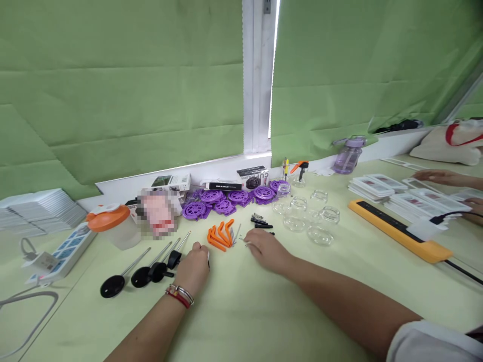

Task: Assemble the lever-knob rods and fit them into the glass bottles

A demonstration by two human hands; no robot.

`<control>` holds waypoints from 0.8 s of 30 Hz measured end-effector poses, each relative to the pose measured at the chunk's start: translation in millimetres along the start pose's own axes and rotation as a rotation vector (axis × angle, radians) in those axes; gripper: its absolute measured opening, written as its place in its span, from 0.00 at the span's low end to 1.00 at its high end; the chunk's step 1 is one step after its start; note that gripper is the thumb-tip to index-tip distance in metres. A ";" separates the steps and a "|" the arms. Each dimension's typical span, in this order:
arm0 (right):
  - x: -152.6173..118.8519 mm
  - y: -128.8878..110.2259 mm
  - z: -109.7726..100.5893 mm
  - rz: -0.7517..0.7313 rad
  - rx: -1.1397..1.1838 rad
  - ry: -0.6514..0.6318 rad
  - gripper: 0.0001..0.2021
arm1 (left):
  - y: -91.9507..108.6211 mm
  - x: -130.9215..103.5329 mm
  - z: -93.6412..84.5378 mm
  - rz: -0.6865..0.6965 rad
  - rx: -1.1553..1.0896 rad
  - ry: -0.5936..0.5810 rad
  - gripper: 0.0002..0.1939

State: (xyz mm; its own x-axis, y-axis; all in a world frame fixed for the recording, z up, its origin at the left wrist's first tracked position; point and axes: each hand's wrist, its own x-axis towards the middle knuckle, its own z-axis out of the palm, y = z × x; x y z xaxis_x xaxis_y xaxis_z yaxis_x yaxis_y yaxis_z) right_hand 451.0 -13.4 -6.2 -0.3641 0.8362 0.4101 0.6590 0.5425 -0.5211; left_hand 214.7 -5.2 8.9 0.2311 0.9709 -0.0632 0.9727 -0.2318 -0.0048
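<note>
Silver, slim metal pins (pixel 233 238) lay just beside the fingertips of the right hand (pixel 270 250), whose grip could not be told; being thin, they likely called for light pinching. The left hand (pixel 193 270) clenched a mostly hidden black-and-white piece (pixel 209 259).

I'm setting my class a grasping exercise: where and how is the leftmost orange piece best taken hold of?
The leftmost orange piece is probably best pinched mid-length on its long arm, from above and the near-left side. It looks slim, with a bend towards its far end; the other orange pieces crowd its right, while tabletop shows along its near side.
</note>
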 end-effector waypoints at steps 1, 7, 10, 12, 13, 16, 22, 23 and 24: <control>2.3 7.7 -5.5 0.080 -0.016 0.046 0.11 | 0.2 -0.4 -0.1 0.006 0.011 0.006 0.15; 4.0 45.3 -31.5 0.352 -0.192 -0.030 0.09 | 5.3 -2.7 -1.9 0.031 0.037 0.011 0.17; 2.2 48.5 -32.1 0.365 -0.242 -0.111 0.08 | 6.7 -2.9 -1.7 0.030 0.024 0.017 0.17; 1.9 48.2 -29.6 0.355 -0.254 -0.130 0.07 | 6.5 -2.8 -1.0 0.028 0.012 0.019 0.16; 1.9 48.2 -28.2 0.351 -0.253 -0.132 0.07 | 6.2 -2.9 -0.6 0.028 0.007 0.019 0.16; 1.9 49.8 -25.9 0.354 -0.238 -0.129 0.07 | 5.7 -3.3 -0.9 0.029 0.003 0.024 0.15; 2.2 45.6 -27.2 0.371 -0.144 -0.095 0.06 | 10.8 -6.1 -8.7 0.024 -0.047 0.135 0.16; 2.0 41.5 -26.2 0.374 -0.089 -0.075 0.06 | 12.5 -7.1 -9.4 0.047 -0.079 0.176 0.17; 1.7 36.3 -24.3 0.371 -0.018 -0.058 0.06 | 14.4 -8.4 -9.5 0.086 -0.126 0.217 0.18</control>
State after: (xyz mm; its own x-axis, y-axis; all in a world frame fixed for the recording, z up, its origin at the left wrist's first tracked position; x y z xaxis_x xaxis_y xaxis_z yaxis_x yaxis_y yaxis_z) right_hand 490.3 5.8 -6.2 -0.1344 0.9791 0.1526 0.7647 0.2004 -0.6125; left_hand 226.9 -16.2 18.9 0.2984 0.9414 0.1574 0.9410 -0.3178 0.1166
